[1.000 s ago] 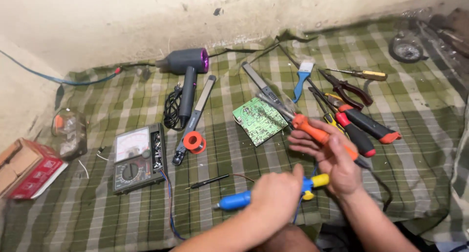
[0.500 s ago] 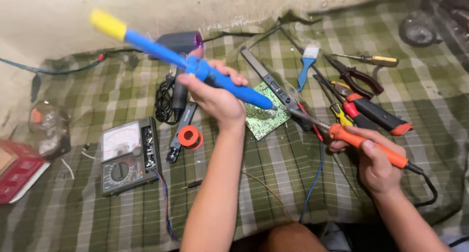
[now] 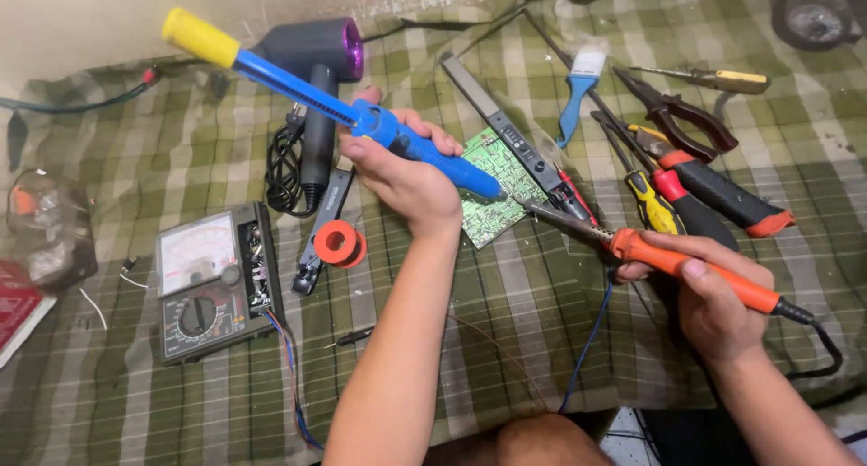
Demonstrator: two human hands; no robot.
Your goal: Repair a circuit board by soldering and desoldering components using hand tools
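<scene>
on a green checked cloth (image 3: 542,321), our left hand (image 3: 406,181) grips the blue desoldering pump (image 3: 397,136) above the circuit board (image 3: 492,186). our right hand (image 3: 713,299) clasps the orange soldering iron (image 3: 673,263); its hot tip could burn the cloth or our wrist.

1 head-worn view, steeply down and forward, close over checked cloth (image 3: 506,340), wall (image 3: 81,23) beyond

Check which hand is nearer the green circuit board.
Left. The left hand holds the blue desoldering pump with its tip at the green circuit board's edge; the right hand holds the orange soldering iron farther right.
</scene>
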